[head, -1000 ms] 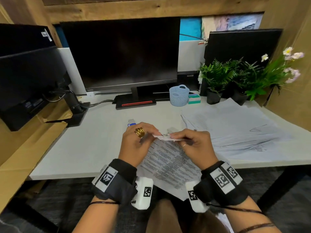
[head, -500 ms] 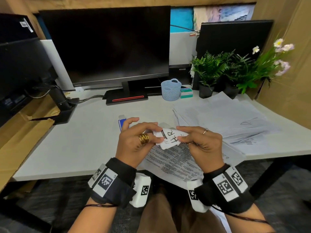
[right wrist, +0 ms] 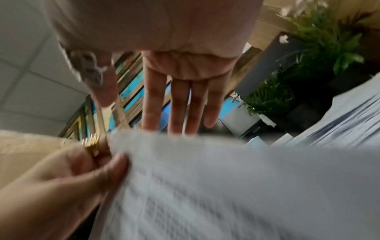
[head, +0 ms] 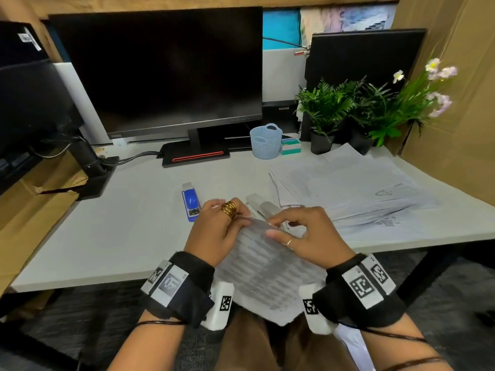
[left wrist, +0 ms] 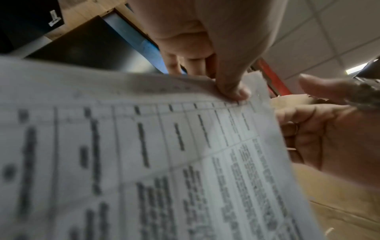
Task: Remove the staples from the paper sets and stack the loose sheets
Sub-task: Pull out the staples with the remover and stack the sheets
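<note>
Paper set (head: 263, 266): printed sheets, held over the near table (head: 120, 231) edge and my lap, top corner raised. My left hand (head: 218, 231): thumb and fingers clamped on that top corner. My right hand (head: 302, 231): fingers straight and apart in the wrist view, at the top edge of the set; whether they grip, I cannot tell. Loose sheets (head: 356, 188): spread pile on the table, right. Blue stapler (head: 190, 200): flat on the table, just left of my left hand
</note>
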